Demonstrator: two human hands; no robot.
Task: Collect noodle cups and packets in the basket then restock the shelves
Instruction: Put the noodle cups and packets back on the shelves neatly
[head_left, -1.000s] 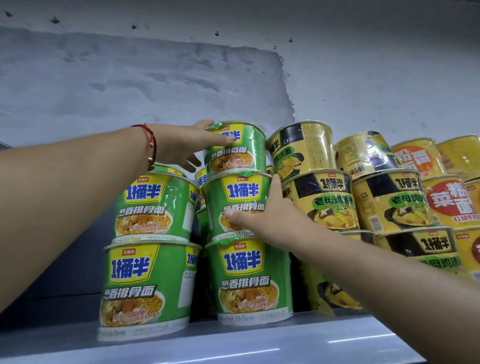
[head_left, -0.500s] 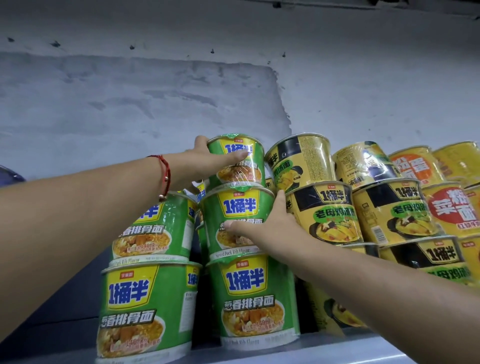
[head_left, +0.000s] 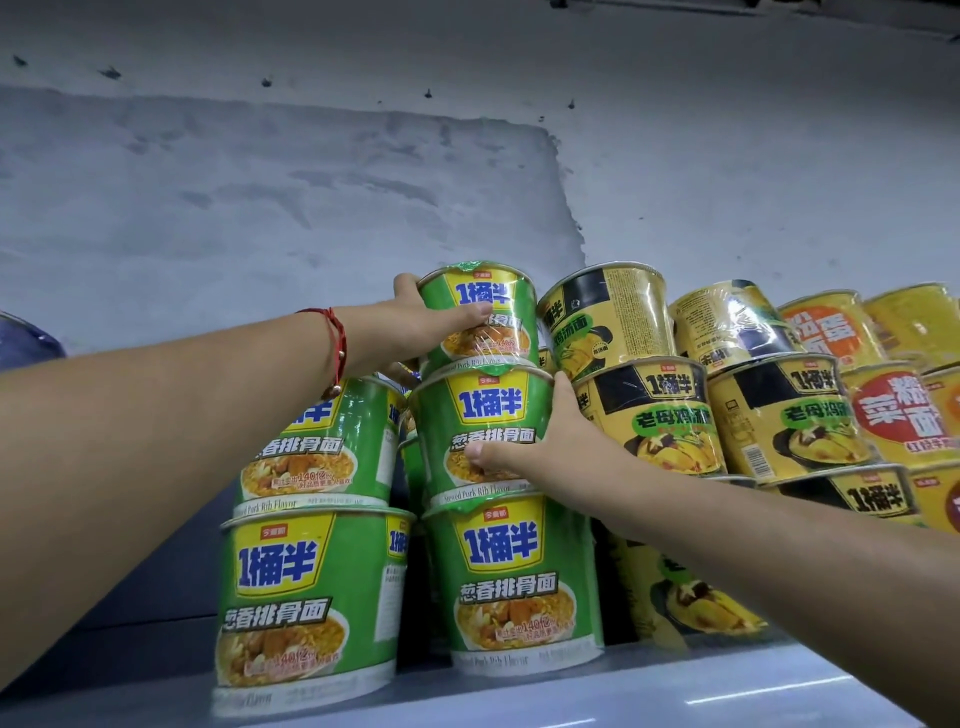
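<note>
Restocking step: left hand (head_left: 415, 322) fingers curl round top green noodle cup (head_left: 480, 314) on the stack near the shelf (head_left: 675, 691) front edge; right hand (head_left: 550, 441) grips middle cup (head_left: 485, 431). Next: seat the top cup squarely, release.

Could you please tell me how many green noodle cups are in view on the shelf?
5 clearly: two stacked at left, bottom and top; three stacked beside them, bottom, middle, top. Green slivers behind suggest more are hidden.

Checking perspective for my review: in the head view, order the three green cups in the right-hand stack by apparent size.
1. bottom green cup
2. middle green cup
3. top green cup
Probably identical cups; nearness to the camera likely explains the difference.
</note>
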